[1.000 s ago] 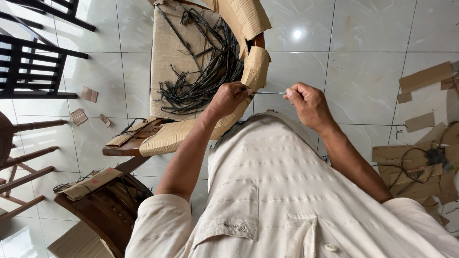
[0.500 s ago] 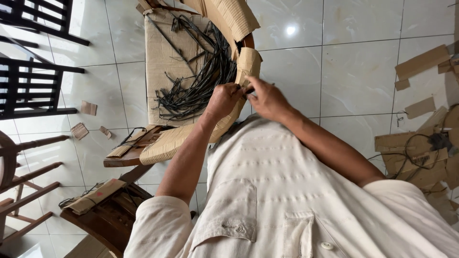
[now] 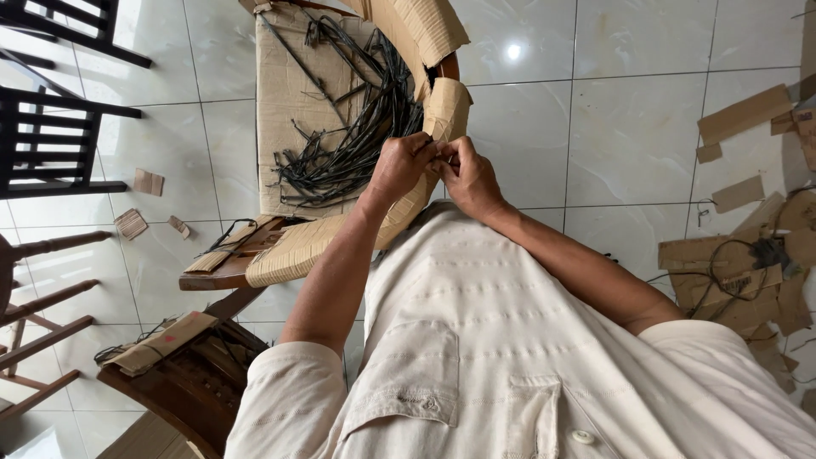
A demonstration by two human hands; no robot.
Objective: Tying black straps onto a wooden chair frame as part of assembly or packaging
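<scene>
A wooden chair [image 3: 223, 276] wrapped in brown cardboard stands in front of me, with a tangle of black straps [image 3: 348, 144] lying on its cardboard-covered seat. My left hand [image 3: 401, 166] and my right hand [image 3: 467, 174] meet at the cardboard wrap [image 3: 446, 106] on the chair's near arm. Both hands have their fingers closed on the edge of that wrap, knuckles touching. What lies between the fingertips is hidden. My pale shirt fills the bottom of the view.
Dark wooden chairs [image 3: 51, 127] stand at the left, and another wrapped wooden piece [image 3: 183, 374] at the lower left. Cardboard scraps [image 3: 739, 115] and black straps [image 3: 748, 272] litter the white tiled floor at the right. Small scraps [image 3: 149, 181] lie at the left.
My right hand, held out to the right with a small thing a second ago, has come in to join my left hand at the cardboard wrap. The left hand has stayed put.
</scene>
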